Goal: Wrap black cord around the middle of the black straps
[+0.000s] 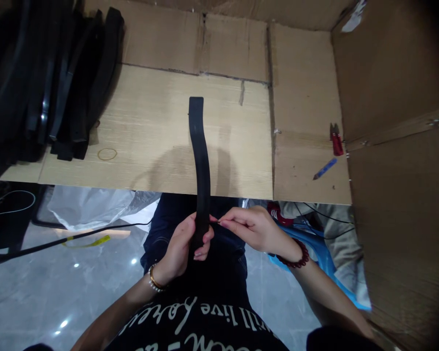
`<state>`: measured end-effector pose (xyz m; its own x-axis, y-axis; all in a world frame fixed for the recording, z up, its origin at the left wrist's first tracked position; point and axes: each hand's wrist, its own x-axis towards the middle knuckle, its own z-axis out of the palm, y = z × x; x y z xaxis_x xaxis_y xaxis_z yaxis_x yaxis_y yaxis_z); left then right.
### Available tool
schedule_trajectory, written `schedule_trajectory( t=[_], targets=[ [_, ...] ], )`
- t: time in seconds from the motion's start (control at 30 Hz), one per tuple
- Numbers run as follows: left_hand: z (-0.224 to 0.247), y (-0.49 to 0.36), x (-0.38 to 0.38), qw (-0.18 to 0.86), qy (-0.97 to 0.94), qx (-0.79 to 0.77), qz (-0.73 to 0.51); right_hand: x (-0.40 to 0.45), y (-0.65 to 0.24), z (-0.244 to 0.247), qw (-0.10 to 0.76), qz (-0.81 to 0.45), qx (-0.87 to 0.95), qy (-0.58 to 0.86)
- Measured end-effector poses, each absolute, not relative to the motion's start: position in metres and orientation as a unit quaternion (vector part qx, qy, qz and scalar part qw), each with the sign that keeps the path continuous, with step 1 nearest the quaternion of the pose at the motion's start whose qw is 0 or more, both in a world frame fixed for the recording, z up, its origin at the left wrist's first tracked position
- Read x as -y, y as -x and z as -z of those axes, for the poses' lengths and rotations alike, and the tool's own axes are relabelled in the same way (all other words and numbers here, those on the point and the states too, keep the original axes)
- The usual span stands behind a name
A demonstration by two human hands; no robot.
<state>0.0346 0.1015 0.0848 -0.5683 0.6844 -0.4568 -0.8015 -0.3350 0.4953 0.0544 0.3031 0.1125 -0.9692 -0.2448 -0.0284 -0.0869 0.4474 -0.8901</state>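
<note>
The left hand (181,246) closes tight on a black rubber strip (199,146), the right hand (250,230) pinches a thin thread (215,222), and more strips (80,83) lie piled nearby.

This looks like a small workshop or piecework station rather than a home. A wood-grain surface (149,131) is lined with cardboard panels (395,97) and carries a heap of black rubber strips (58,87), red-handled snips (336,140) and a blue pen (325,168), above polished grey floor tiles (25,297).
</note>
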Motion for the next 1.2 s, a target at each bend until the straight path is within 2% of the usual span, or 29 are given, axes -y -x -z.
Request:
schedule_trajectory(
  t=[0.23, 0.43, 0.9, 1.2],
  targets=[
    [-0.085, -0.033, -0.104, 0.451, 0.104, -0.373, -0.804, -0.300, -0.059, -0.099, 0.088, 0.508, -0.855, 0.054],
    [-0.085, -0.034, -0.105, 0.454, 0.137, -0.387, -0.791, -0.283, -0.070, -0.081, 0.074, 0.578, -0.813, 0.006],
    [-0.082, -0.041, -0.103, 0.429, 0.101, -0.453, -0.775, -0.273, -0.072, -0.072, 0.011, 0.586, -0.809, 0.048],
    [-0.081, -0.042, -0.107, 0.435, 0.105, -0.459, -0.768, -0.272, -0.075, -0.066, 0.069, 0.583, -0.808, 0.038]
  ],
)
